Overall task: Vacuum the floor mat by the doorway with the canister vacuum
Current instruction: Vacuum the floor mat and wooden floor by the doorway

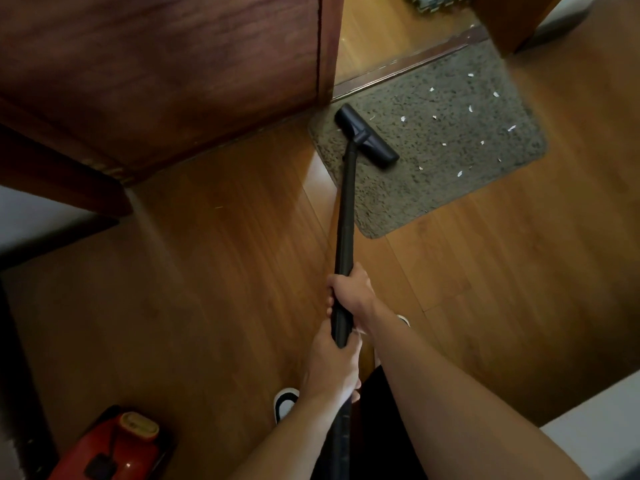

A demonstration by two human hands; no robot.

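The grey mat [433, 188] lies in the upper right of the frame, against the doorway threshold, with white scraps [471, 108] scattered over its right half. The black nozzle [367, 140] sits flat on the mat's left part, at the end of a black tube [348, 209] running down the middle of the frame. The right hand [349, 292] grips the tube higher up, arm stretched forward; the left hand [332, 365] is wrapped round its lower end. A red canister [114, 448] sits on the wooden floor [207, 271] at lower left, below a dark door [156, 64].
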